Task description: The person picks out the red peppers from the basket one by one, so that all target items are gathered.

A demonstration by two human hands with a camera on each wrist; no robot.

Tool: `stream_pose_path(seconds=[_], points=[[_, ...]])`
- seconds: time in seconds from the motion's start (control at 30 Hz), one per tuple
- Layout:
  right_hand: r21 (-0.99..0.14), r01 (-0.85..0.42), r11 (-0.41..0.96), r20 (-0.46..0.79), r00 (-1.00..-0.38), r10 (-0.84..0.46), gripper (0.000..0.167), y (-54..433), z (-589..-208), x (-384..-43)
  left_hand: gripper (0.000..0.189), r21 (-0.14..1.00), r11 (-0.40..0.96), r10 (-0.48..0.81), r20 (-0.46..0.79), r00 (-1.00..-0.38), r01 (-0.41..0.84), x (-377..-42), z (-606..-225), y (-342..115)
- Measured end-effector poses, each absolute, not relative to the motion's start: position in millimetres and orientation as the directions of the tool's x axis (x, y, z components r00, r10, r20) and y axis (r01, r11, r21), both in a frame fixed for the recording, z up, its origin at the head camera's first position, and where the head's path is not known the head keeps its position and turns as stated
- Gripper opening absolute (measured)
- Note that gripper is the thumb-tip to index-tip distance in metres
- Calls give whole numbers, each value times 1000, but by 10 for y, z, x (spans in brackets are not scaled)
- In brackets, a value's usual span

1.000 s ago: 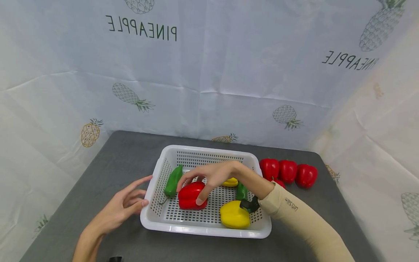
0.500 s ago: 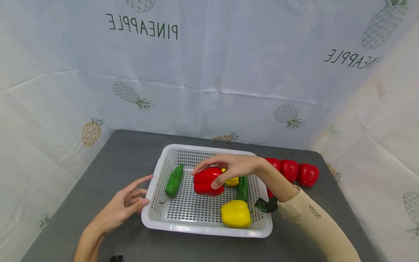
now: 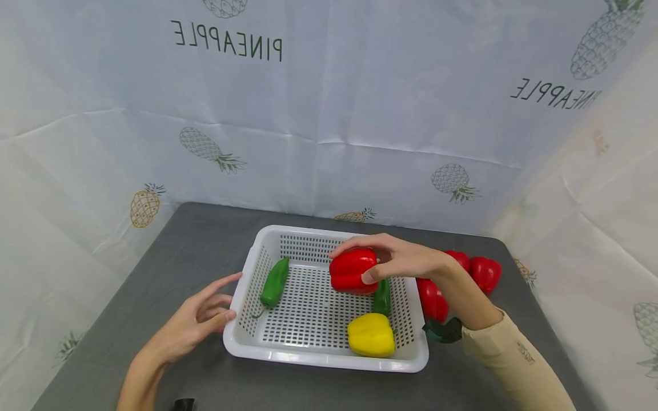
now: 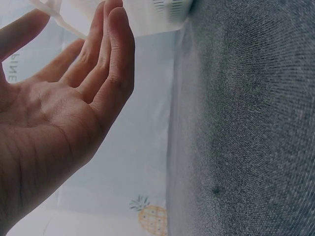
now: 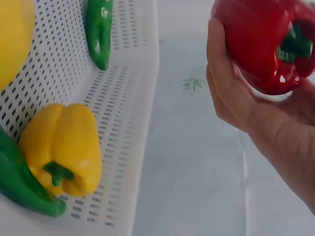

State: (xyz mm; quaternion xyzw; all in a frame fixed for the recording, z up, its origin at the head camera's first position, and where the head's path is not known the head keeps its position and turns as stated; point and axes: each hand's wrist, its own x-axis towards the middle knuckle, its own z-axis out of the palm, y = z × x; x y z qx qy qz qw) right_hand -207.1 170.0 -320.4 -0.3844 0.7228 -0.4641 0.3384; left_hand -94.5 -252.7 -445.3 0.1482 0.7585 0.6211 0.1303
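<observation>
My right hand point(image 3: 406, 258) grips a red bell pepper point(image 3: 352, 273), thumb on its near side and fingers over the far side. In the right wrist view the same red bell pepper point(image 5: 263, 42) shows its green stem. It is held over the right part of a white perforated basket point(image 3: 319, 359). My left hand point(image 3: 192, 321) has relaxed fingers, the tips at the basket's left rim. Inside lie a long green pepper point(image 3: 275, 282) at left, another green pepper point(image 3: 382, 298) at right, and a yellow bell pepper point(image 3: 371, 335) in front. A second yellow bell pepper point(image 5: 64, 147) is hidden in the head view.
Several more red bell peppers point(image 3: 485, 275) sit on the dark grey table point(image 3: 205, 245) right of the basket, partly behind my right forearm. A pineapple-print curtain point(image 3: 360, 114) surrounds the table's back and sides. A small black object point(image 3: 183, 404) shows at the bottom edge.
My right hand has lifted the red bell pepper from the basket's middle and carried it right and back. My left hand has stayed at the left rim.
</observation>
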Motion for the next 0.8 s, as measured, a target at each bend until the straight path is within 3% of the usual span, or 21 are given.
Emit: stream_pose_path(seconds=[0.17,0.53,0.8], points=[[-933,-240,267,-95,-552,-828,55,1820,-3162,-2016,74,981,181,389,-7,-921,69,-946,-4453,-2533],[-914,-306,268,16,-685,-728,59,1967,-3164,-1959,75,978,199,376,-19,-926,61,-937,-4435,-2520],[-921,-300,248,48,-718,-694,57,2005,-3193,-1943,74,976,205,371,-12,-929,69,-937,-4435,-2514]])
